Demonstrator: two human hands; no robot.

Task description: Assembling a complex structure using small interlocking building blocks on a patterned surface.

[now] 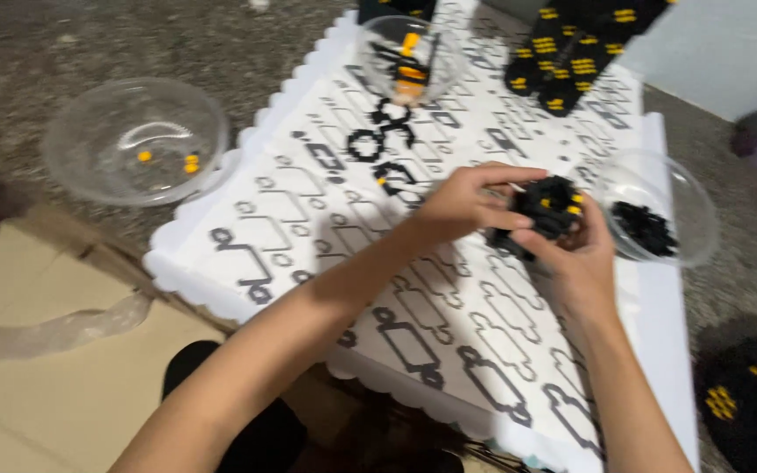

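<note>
I have a small black brick assembly (547,208) with a few yellow studs held just above the patterned white mat (449,324), near its right side. My left hand (462,203) comes over the top of it, fingers curled down and pinched on its upper edge; my right hand (576,254) cups it from below and behind, fingers closed around its far side. Both have hold of it — neither hand is free.

By my reading this is the pressing-together step: the assembly is gripped from two sides as if a piece is being seated or checked. The picture is blurred, so I cannot tell whether a loose brick sits between my fingertips or whether everything is already locked.

Just beside my right hand stands a clear bowl (659,210) holding a heap of black pieces (643,228). Farther up the mat lie some loose black ring-shaped parts (378,144), and beyond them a second clear bowl (409,57) with orange and black pieces. Off the mat to the left, a third clear bowl (137,140) holds only a few yellow studs.

A next move would call for one hand to let go while the other steadies the assembly, and for a fine pinch on a very small piece.
</note>
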